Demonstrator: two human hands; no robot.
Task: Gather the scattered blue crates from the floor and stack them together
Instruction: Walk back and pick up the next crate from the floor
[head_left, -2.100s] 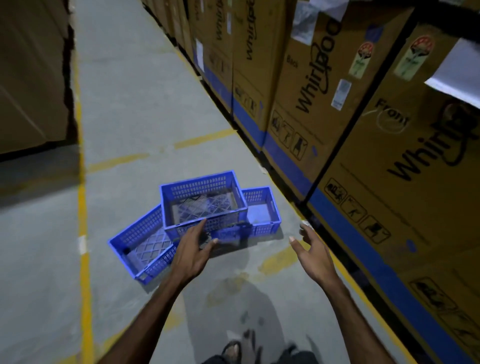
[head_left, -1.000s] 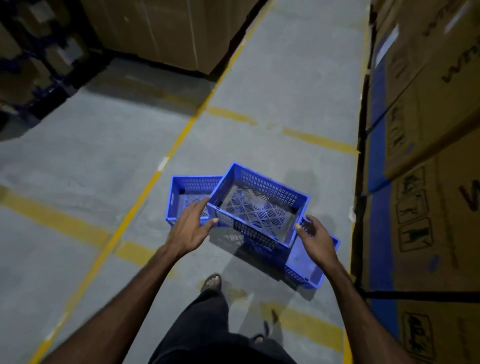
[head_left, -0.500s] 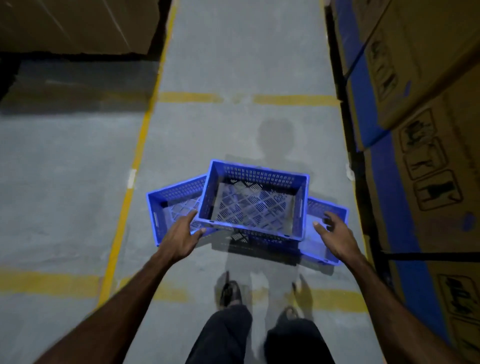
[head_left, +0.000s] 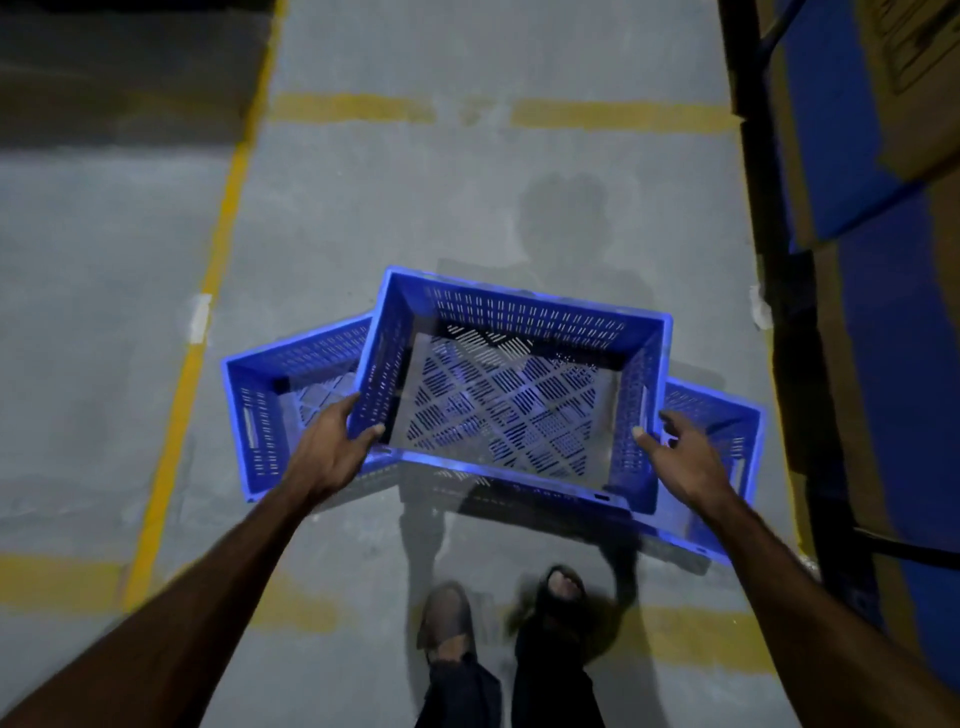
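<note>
Three blue perforated crates lie together on the grey floor. The middle crate (head_left: 519, 317) rests on top, overlapping a left crate (head_left: 260, 415) and a right crate (head_left: 727, 415) beneath it. My left hand (head_left: 332, 452) grips the near left corner of the top crate, thumb inside the rim. At the near right corner is my right hand (head_left: 680, 457), thumb touching the rim and fingers spread; a firm grip cannot be told.
Large cardboard boxes with blue bands (head_left: 883, 208) line the right side behind a dark rack post (head_left: 769, 260). Yellow floor lines (head_left: 208, 260) run up the left and across the aisle. My feet (head_left: 498, 618) stand just behind the crates.
The view has swung round and dropped closer over the crates. My left hand stays on the top crate's corner; my right hand has come in from the side to its right corner.
</note>
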